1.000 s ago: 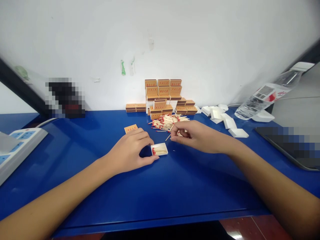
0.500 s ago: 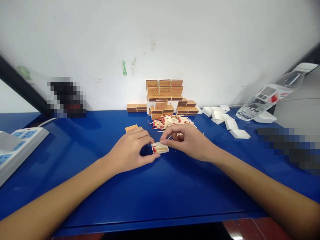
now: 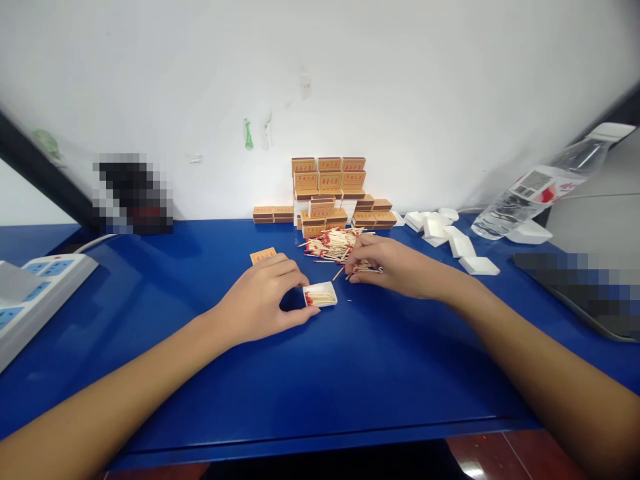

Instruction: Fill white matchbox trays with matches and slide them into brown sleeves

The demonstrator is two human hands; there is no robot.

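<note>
My left hand (image 3: 267, 293) rests on the blue table, its thumb and fingers closed around the left end of a small white matchbox tray (image 3: 327, 289). Several red-headed matches (image 3: 320, 298) lie inside, along the tray's near side. To the right, my right hand (image 3: 383, 263) is at the near right edge of a loose match pile (image 3: 333, 245). Its thumb and forefinger come together low over the table on a match, partly hidden by the fingers. One loose match (image 3: 339, 273) lies just left of those fingertips. An orange matchbox sleeve (image 3: 263, 256) lies flat behind my left hand.
Stacked matchboxes (image 3: 329, 181) stand against the wall behind the pile. White empty trays (image 3: 461, 245) are scattered at the right, near a leaning plastic bottle (image 3: 530, 187). A power strip (image 3: 45, 287) lies at the left; a blurred dark object (image 3: 580, 287) at the right.
My right hand has moved from above the tray back and right to the match pile. The tray's inside is now in plain view. My left hand stays put.
</note>
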